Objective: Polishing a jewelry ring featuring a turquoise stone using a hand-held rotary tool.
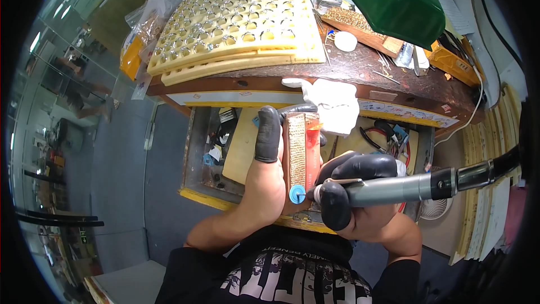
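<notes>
My left hand (pixel 264 183), with black finger covers on its thumb and fingers, grips a narrow brown block (pixel 297 146) upright above the open drawer. Rows of small gold-coloured pieces cover the block's face, and a red label runs along its right side. My right hand (pixel 371 219), also in black finger covers, is closed around a grey rotary handpiece (pixel 394 190) lying nearly level. At its tip a small blue disc (pixel 297 193) overlaps the lower end of the block. Whether the disc touches the gold pieces I cannot tell.
Stacked cream foam trays (pixel 236 59) full of rings lie on the bench (pixel 360 73). A green hood (pixel 388 5) overhangs its right side. White cloth (pixel 334 107) hangs at the front edge. Pliers (pixel 394 135) lie in the open drawer (pixel 194 194); wooden boards (pixel 495 146) stand at right.
</notes>
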Tool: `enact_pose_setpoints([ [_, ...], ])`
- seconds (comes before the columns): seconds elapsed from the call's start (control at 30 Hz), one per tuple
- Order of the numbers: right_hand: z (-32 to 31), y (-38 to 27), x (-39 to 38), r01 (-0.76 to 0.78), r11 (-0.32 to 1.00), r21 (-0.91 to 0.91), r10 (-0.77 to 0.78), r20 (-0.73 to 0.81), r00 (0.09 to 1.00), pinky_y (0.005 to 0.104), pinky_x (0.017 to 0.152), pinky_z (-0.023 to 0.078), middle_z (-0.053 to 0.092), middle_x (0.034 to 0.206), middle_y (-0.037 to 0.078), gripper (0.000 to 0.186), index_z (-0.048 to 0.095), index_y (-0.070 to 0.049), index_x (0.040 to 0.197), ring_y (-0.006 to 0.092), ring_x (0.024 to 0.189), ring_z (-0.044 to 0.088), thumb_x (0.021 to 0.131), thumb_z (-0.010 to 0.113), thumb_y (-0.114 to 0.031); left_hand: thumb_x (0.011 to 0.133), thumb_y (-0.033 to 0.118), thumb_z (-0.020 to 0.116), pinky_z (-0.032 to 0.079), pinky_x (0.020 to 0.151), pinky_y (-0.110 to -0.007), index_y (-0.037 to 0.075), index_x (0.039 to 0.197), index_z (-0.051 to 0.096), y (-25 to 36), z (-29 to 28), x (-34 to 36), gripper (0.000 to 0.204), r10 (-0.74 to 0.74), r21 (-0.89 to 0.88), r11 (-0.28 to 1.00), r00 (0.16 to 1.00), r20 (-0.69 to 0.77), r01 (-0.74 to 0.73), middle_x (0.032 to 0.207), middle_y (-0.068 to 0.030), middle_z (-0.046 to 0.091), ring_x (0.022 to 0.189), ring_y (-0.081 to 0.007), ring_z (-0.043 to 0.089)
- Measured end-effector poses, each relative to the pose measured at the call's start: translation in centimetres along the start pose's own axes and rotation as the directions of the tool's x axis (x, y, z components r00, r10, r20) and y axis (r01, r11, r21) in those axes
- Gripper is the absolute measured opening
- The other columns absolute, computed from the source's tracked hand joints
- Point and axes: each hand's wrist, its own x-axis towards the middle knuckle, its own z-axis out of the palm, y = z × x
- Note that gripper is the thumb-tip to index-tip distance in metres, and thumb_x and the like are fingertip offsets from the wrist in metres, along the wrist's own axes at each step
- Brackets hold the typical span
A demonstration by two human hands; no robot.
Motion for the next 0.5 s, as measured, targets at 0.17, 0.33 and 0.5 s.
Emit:
enact_pose_setpoints([
  [0.17, -0.2, -0.3, -0.1, 0.002, 0.999, 0.043, -0.003, 0.035, 0.999, 0.0302, 0.061, 0.054, 0.061, 0.085, 0.017, 0.029, 0.041, 0.004, 0.111, 0.0213, 0.074, 0.066, 0.092, 0.063, 0.0, 0.1, 0.071, 0.023, 0.052, 0.08, -0.031, -0.001, 0.121, 0.055, -0.3, -0.2, 0.0, 0.082, 0.005, -0.059, 0.998, 1.0, 0.023, -0.004, 0.098, -0.0101, 0.064, 0.085, -0.0161, 0.063],
  [0.33, -0.1, -0.1, 0.2, 0.001, 0.999, -0.038, -0.001, -0.005, 1.0, 0.0303, 0.06, 0.054, 0.061, 0.083, 0.016, 0.028, 0.041, 0.003, 0.109, 0.0216, 0.074, 0.067, 0.092, 0.063, 0.0, 0.1, 0.072, 0.023, 0.052, 0.08, -0.03, -0.001, 0.121, 0.055, -0.1, 0.5, -0.2, 0.083, 0.003, -0.023, 1.0, 0.999, -0.043, -0.004, 0.098, -0.0099, 0.064, 0.086, -0.016, 0.063],
  [0.5, -0.1, -0.2, -0.1, 0.0, 1.0, 0.021, 0.0, 0.014, 1.0, 0.0296, 0.059, 0.054, 0.06, 0.083, 0.015, 0.028, 0.041, 0.004, 0.109, 0.022, 0.073, 0.067, 0.091, 0.063, 0.001, 0.097, 0.076, 0.033, 0.045, 0.069, -0.025, 0.004, 0.109, 0.059, 0.0, 0.6, -0.1, 0.077, 0.0, 0.023, 1.0, 1.0, -0.01, 0.0, 0.079, -0.0015, 0.058, 0.071, -0.0109, 0.055],
])
